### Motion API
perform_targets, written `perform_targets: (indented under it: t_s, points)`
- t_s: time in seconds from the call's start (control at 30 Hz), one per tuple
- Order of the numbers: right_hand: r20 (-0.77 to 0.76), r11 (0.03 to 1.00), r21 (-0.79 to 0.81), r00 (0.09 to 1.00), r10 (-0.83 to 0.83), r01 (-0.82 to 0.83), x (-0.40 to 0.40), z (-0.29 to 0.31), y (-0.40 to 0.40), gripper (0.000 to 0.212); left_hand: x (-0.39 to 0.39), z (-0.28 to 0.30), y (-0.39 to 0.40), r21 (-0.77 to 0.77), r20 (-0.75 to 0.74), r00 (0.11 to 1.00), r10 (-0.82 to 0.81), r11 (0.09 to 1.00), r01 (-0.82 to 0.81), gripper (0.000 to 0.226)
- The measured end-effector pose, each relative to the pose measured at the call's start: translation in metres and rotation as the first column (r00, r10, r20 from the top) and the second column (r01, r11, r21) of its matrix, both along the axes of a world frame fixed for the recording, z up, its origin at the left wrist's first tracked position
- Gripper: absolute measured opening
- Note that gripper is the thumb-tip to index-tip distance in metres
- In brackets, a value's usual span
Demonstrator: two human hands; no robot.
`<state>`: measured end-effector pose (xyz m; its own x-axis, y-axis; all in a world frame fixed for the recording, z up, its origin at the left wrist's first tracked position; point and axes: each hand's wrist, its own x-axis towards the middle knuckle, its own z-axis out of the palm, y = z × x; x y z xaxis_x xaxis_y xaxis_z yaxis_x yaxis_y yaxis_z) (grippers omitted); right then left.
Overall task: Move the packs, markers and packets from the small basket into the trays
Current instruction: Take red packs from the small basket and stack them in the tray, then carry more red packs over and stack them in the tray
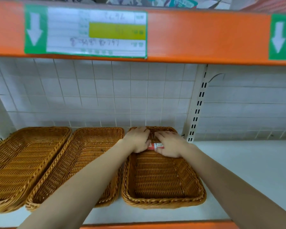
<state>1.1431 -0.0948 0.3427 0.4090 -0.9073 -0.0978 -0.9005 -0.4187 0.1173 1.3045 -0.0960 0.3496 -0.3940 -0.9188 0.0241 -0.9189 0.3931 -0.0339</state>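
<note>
While both hands hold pack (155, 145), tray (163, 202) front open.

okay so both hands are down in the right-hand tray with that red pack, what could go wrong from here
The pack is nearly hidden between the left hand and right hand, so it may land crooked at the far end of the right tray. The forearms cross low over the tray's rim and might drag it.

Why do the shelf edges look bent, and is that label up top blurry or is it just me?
Head view: the wide lens bows the orange shelf beam and stretches the forearms; the label is blurred, its writing unreadable; light is soft and even, with faint shadows on the tiled wall; both hands and the small red-and-white pack in the right tray look fairly sharp.
</note>
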Motion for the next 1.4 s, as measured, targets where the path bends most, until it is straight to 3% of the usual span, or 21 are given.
perform_targets:
  t_s: [0.13, 0.23, 0.4, 0.57, 0.7, 1.07, 1.23, 1.4]
  points:
    - [-0.016, 0.993, 0.069, 0.995, -0.097, 0.098, 0.005, 0.000, 0.016, 0.084, 0.007, 0.003, 0.007, 0.189, 0.148, 0.987, 0.065, 0.977, -0.093, 0.072]
    - [0.002, 0.979, 0.114, 0.985, -0.173, 0.172, 0.005, 0.004, 0.024, 0.088, 0.009, 0.009, 0.014, 0.213, 0.182, 0.979, 0.091, 0.969, -0.129, 0.075]
    - [0.057, 0.951, 0.163, 0.960, -0.275, 0.263, -0.006, 0.018, 0.046, 0.088, -0.001, 0.015, 0.031, 0.218, 0.186, 0.971, 0.153, 0.957, -0.192, 0.078]
    - [0.107, 0.938, 0.159, 0.939, -0.326, 0.308, -0.037, 0.027, 0.072, 0.081, -0.030, 0.022, 0.059, 0.221, 0.073, 0.983, 0.171, 0.958, -0.183, 0.079]
    - [0.098, 0.935, 0.152, 0.937, -0.336, 0.320, -0.081, 0.031, 0.100, 0.078, -0.072, 0.024, 0.086, 0.175, -0.002, 0.988, 0.154, 0.973, -0.151, 0.077]
    - [0.100, 0.904, 0.193, 0.909, -0.404, 0.381, -0.241, 0.026, 0.181, 0.074, -0.225, 0.018, 0.160, 0.168, 0.089, 0.985, 0.150, 0.972, -0.163, 0.072]
    - [0.181, 0.886, 0.196, 0.872, -0.455, 0.421, -0.300, 0.022, 0.188, 0.075, -0.281, 0.024, 0.159, 0.177, 0.100, 0.989, 0.107, 0.976, -0.124, 0.070]
    - [0.149, 0.858, 0.183, 0.849, -0.506, 0.479, -0.350, 0.021, 0.175, 0.071, -0.336, 0.024, 0.135, 0.179, 0.051, 0.999, 0.018, 0.983, -0.027, 0.070]
